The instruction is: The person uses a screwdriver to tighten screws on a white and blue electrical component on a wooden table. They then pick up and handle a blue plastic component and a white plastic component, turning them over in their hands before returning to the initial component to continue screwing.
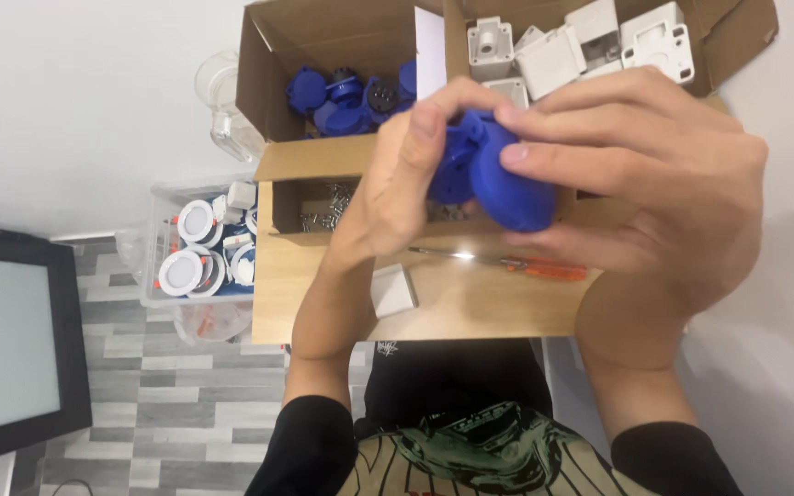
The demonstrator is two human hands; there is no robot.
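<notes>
Both hands are gripping one blue plastic part (498, 174) held up above the worktop (470, 308): left hand (406, 174) pinching its left side, right hand (645, 174) wrapping fingers around it. Screwdriver (507, 262) is lying below, cardboard box (323, 55) behind.

I see a white wall (75, 101), grey plank floor (186, 404), small wooden table (470, 308), dark-framed pale panel (11, 340) at left, perhaps a screen, soft even light

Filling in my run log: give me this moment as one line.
left hand: gripping blue plastic part | right hand: gripping same part | below: screwdriver on wooden table | behind: cardboard box
</notes>
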